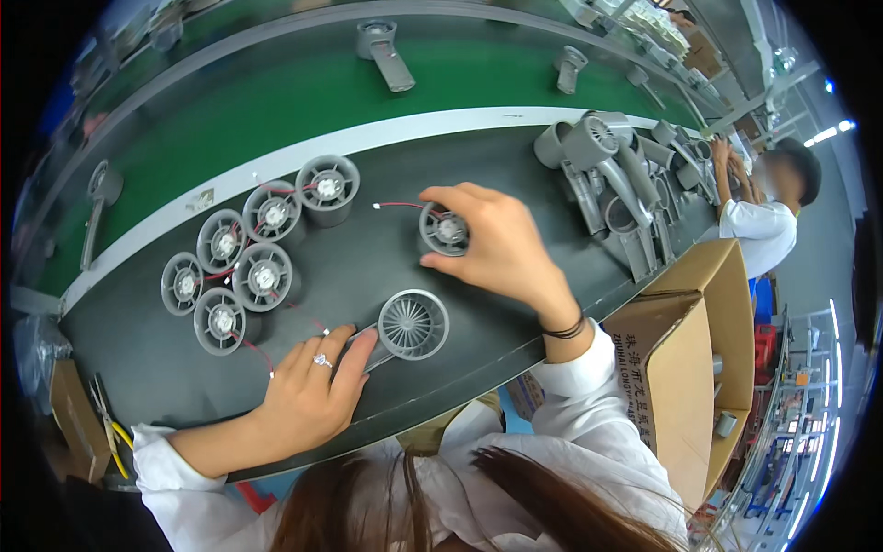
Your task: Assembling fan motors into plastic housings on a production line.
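My right hand grips a grey round fan unit from its right side, thumb below and fingers above. A red lead with a white plug trails left from that unit. My left hand, with a ring on one finger, is closed around the handle of a grey hair dryer housing. The handle is mostly hidden under the hand. The housing's round mouth faces up and shows radial ribs inside. Left of both hands stand several more fan units with pale hubs and red leads.
Grey housings lie heaped at the right of the dark table. Beyond a white rail, a green conveyor carries several housings. An open cardboard box stands at the right. Yellow-handled pliers lie far left. Another person works at the far right.
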`<state>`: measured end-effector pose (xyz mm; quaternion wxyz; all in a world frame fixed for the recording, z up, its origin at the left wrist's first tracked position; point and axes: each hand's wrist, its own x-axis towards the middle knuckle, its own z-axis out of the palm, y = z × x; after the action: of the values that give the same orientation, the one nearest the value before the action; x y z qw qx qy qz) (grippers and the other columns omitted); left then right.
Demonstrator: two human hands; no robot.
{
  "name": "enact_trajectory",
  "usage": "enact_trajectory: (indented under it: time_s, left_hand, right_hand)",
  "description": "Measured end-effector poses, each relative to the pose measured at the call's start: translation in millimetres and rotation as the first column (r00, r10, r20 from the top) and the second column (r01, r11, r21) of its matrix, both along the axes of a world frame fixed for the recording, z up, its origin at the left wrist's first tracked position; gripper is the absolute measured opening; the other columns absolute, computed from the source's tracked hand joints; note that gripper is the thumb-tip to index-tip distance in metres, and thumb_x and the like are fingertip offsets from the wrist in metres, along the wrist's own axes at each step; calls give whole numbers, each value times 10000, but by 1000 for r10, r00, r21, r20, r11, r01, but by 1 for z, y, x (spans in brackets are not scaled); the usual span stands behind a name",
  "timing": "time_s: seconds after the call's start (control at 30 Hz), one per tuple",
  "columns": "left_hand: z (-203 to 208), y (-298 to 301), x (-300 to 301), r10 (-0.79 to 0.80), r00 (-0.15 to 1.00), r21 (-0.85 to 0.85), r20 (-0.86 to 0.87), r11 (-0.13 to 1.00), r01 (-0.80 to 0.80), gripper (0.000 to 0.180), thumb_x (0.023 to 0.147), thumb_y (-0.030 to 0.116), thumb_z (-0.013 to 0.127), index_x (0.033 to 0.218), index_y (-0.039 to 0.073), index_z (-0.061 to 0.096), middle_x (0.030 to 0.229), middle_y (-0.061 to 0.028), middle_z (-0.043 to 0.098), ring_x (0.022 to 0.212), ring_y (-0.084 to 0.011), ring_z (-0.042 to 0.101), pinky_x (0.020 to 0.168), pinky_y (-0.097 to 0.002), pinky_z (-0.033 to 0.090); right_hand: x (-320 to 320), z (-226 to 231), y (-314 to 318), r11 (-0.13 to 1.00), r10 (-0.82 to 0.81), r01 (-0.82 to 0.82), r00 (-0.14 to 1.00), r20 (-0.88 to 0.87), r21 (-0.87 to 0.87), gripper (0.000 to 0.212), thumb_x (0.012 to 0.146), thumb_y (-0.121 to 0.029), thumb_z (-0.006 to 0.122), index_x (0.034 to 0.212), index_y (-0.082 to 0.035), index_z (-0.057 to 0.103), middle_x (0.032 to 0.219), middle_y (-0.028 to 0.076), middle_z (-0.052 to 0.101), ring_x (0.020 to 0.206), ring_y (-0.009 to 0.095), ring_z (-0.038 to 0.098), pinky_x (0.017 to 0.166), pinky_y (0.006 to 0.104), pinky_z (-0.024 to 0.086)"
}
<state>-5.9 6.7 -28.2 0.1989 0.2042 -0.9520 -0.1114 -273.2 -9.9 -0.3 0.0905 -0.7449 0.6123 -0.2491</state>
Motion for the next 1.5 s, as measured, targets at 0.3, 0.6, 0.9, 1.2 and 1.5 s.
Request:
enact_trajectory:
  time_s: [0.3,0.6,0.9,1.2,1.5]
  left_hand:
    - [-24,5,-19,-59,970,-131,-235,991,29,554,721,71,586,1232,-103,459,1018,-225,600,809,-315,630,696,-392,529]
    - [-7,18,-24,24,998,-85,-60,996,-29,733,661,71,616,1327,-104,367,944,-209,581,749,-273,598,619,-334,479]
    - [-11,13,-32,15,1000,-48,20,999,-14,854,599,86,707,1321,-150,317,989,-323,579,848,-374,627,670,-379,508]
    - [-6,17,-27,-30,1000,45,-9,999,31,757,633,50,652,1305,-132,354,909,-248,570,766,-328,630,625,-362,523]
    - [-4,19,-32,-52,998,109,-28,992,55,736,641,65,653,1294,-123,371,872,-243,576,751,-322,630,611,-353,518]
  right_hand:
    - [-4,48,48,979,113,-131,986,-123,-155,642,500,11,727,1128,-6,596,1108,151,616,1031,333,573,924,406,424]
    - [-14,64,76,945,295,-311,944,-146,-102,655,524,-14,751,1136,27,520,1085,217,542,910,397,547,793,417,455]
    - [-20,48,90,985,163,-157,983,-90,67,473,652,-188,735,1043,21,572,964,199,553,761,306,534,679,356,437]
    - [19,80,80,912,14,-59,994,113,407,238,812,-160,651,959,21,604,807,196,638,705,223,604,673,324,473]
    - [28,82,70,854,-41,82,995,-90,514,299,783,-265,700,903,-18,582,804,192,661,681,309,623,659,375,482]
